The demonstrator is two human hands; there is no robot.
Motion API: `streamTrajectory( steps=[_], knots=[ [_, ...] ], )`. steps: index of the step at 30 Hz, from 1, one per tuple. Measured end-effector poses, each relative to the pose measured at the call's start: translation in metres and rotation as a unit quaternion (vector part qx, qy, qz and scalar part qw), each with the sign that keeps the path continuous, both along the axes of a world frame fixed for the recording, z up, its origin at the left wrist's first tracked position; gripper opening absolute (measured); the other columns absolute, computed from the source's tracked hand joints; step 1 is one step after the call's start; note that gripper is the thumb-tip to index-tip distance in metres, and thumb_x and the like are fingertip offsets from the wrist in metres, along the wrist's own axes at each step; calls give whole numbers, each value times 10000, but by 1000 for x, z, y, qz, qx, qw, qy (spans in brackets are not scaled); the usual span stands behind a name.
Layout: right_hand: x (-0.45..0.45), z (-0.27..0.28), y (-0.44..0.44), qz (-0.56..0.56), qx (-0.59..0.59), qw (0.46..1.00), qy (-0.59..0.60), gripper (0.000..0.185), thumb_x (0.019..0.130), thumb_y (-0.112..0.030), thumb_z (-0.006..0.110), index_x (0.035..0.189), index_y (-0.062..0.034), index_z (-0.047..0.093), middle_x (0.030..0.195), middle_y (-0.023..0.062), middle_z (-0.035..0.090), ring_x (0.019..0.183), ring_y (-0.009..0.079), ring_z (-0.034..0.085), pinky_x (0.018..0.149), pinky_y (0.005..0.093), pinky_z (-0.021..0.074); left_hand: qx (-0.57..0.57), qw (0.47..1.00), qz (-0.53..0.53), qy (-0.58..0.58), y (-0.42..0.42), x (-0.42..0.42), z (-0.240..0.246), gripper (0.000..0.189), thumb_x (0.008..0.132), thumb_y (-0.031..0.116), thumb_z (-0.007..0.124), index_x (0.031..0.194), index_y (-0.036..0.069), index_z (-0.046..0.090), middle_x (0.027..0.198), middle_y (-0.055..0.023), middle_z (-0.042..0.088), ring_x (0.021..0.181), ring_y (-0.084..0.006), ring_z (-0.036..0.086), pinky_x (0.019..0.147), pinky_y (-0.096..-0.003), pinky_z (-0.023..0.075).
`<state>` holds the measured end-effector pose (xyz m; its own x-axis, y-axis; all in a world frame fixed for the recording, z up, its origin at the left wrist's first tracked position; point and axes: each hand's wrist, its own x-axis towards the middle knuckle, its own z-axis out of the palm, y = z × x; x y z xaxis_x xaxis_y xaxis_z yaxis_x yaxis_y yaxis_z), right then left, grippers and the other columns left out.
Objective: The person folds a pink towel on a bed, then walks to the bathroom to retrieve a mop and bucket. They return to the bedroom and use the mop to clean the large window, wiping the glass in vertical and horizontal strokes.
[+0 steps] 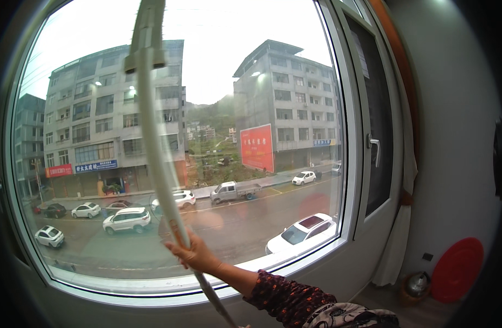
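Observation:
My right hand grips the pale pole of a long-handled cleaning tool, its arm in a dark flowered sleeve reaching in from the lower right. The pole rises in front of a large window pane. At its top, the tool's flat head stands before the upper glass, cut off by the picture's top edge; contact with the glass cannot be told. Beside the pole's lower end, only a fingertip of my left hand shows at the bottom edge; its grip is hidden.
A white frame borders the pane. To the right are a narrow window sash with a handle and a tied curtain. A red round plastic item leans by the wall, near a metallic vessel. Outside are buildings and parked vehicles.

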<state>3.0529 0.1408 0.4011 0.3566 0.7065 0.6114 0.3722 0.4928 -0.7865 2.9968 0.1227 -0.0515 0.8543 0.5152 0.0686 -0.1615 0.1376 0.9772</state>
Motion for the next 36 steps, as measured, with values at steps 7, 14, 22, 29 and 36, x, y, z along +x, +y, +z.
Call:
streamTrajectory(
  steps=[7, 14, 22, 29, 36],
  knots=[
    [-10, -13, -21, 15, -38, 998, -48, 507, 917, -239, 692, 1312, -65, 426, 728, 6, 517, 522, 68, 484, 436, 239, 414, -31, 997, -73, -4, -52, -22, 26, 192, 898, 224, 719, 793, 84, 638, 654, 6, 598, 513, -89, 526, 458, -269, 417],
    [104, -33, -140, -64, 8, 997, 38, 423, 910, -244, 699, 1215, -74, 460, 735, 0, 535, 542, 68, 545, 465, 235, 479, 116, 986, -121, -4, -87, 60, 1, 232, 877, 230, 740, 757, 74, 617, 645, 22, 584, 535, -75, 496, 484, -271, 413],
    [163, -81, -269, -70, -23, 995, 74, 534, 939, -167, 648, 1371, -37, 361, 747, 2, 533, 569, 68, 540, 506, 238, 485, -15, 988, -154, 2, -194, 114, 13, 243, 837, 234, 763, 728, 82, 607, 605, 6, 557, 542, -97, 491, 492, -297, 395],
    [202, -49, -332, -71, 57, 996, 14, 440, 935, -93, 614, 1300, -49, 373, 896, 40, 544, 704, 100, 599, 632, 269, 544, 8, 995, -49, 83, -283, 152, 43, 361, 882, 254, 736, 615, 122, 533, 508, 51, 464, 441, -55, 403, 397, -264, 296],
    [237, -80, -384, -158, 41, 983, 82, 355, 912, -143, 648, 1173, -32, 433, 815, 43, 549, 620, 94, 566, 554, 264, 497, 46, 970, -130, 202, -298, 182, -38, 296, 817, 287, 761, 692, 59, 619, 575, -50, 583, 498, -177, 542, 485, -353, 424]
  ],
)
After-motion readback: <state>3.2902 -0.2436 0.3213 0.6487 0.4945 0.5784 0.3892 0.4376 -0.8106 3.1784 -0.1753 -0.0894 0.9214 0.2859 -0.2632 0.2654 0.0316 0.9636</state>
